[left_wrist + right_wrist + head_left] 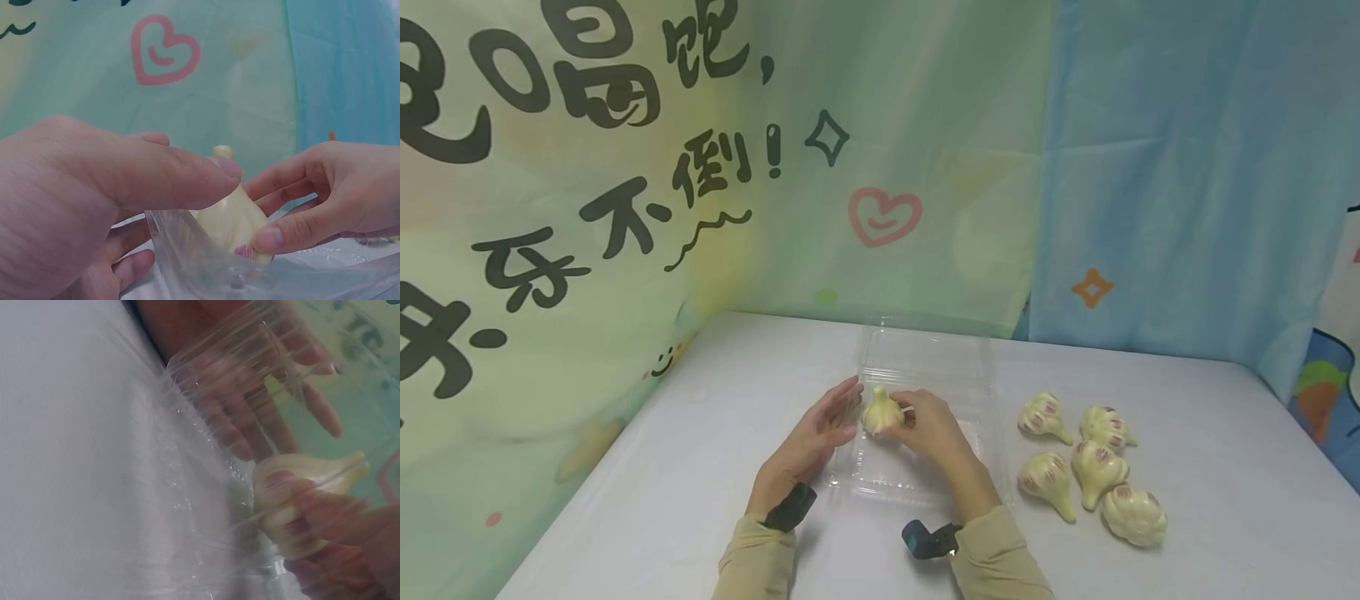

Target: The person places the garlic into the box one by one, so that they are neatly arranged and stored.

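Note:
A garlic bulb (880,412), pale with its stem pointing up, is pinched between the thumb and fingers of my right hand (928,423). It sits over the left side of a clear plastic clamshell box (917,479), whose lid is folded back. My left hand (815,433) stands at the box's left wall, fingers extended, palm towards the bulb. Through the clear wall in the right wrist view, the left fingers (231,419) show behind the plastic. The left wrist view has the left thumb (181,175) passing in front of the bulb (228,219), above the box's edge.
Several more garlic bulbs (1097,471) with purple streaks lie in a loose group on the white table (715,400), right of the box. The raised box lid (925,354) lies towards the back edge. Printed cloth (955,167) hangs behind the table.

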`<control>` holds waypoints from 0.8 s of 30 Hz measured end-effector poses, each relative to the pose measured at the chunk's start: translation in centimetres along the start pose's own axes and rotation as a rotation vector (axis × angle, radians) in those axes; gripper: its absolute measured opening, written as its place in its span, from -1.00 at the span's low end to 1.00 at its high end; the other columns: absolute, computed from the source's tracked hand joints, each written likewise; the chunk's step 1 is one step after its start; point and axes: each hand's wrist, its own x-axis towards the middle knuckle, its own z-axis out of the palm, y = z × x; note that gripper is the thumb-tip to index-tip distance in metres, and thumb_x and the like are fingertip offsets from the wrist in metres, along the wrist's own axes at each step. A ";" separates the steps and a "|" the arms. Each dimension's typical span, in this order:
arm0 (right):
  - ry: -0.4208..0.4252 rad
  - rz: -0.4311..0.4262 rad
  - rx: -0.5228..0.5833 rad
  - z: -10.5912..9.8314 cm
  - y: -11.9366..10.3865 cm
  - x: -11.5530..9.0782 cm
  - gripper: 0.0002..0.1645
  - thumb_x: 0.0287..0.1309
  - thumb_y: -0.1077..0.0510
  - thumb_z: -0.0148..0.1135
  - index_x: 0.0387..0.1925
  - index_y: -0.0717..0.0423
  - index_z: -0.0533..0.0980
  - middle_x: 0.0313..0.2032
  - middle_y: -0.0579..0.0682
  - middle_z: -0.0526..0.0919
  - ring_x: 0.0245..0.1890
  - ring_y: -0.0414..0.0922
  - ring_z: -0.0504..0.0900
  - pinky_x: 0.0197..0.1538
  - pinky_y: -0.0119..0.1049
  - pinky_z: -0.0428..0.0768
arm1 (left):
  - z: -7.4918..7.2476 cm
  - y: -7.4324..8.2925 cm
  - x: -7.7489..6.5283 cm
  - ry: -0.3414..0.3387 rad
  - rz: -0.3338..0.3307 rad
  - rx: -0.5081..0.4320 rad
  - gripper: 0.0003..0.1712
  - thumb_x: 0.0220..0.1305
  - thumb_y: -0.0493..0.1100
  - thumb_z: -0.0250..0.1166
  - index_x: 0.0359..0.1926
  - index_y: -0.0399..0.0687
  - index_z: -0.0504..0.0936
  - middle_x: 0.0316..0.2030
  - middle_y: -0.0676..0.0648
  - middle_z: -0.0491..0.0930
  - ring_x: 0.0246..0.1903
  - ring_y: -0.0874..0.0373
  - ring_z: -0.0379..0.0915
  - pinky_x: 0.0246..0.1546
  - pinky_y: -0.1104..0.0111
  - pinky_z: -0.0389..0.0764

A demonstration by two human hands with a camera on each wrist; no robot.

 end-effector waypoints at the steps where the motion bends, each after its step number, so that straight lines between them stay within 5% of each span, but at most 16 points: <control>1: 0.000 0.003 0.004 0.0 0.0 0.0 -0.36 -0.18 0.10 0.51 0.03 0.19 0.55 -0.13 0.13 0.63 -0.14 0.05 0.67 -0.03 -0.17 0.64 | 0.0 0.0 0.0 0.001 -0.003 -0.001 -0.11 0.21 -0.27 0.25 0.47 -0.07 -0.01 0.48 -0.24 -0.10 0.49 -0.10 -0.27 0.47 0.05 -0.26; 24: -0.012 0.016 -0.014 0.1 0.1 0.1 -0.31 -0.13 0.06 0.49 0.07 0.27 0.51 0.00 0.21 0.62 -0.08 0.06 0.66 0.02 -0.15 0.62 | 0.0 0.1 0.0 0.009 -0.012 0.008 -0.08 0.20 -0.21 0.28 0.47 -0.08 -0.03 0.48 -0.22 -0.08 0.49 -0.09 -0.25 0.46 0.02 -0.25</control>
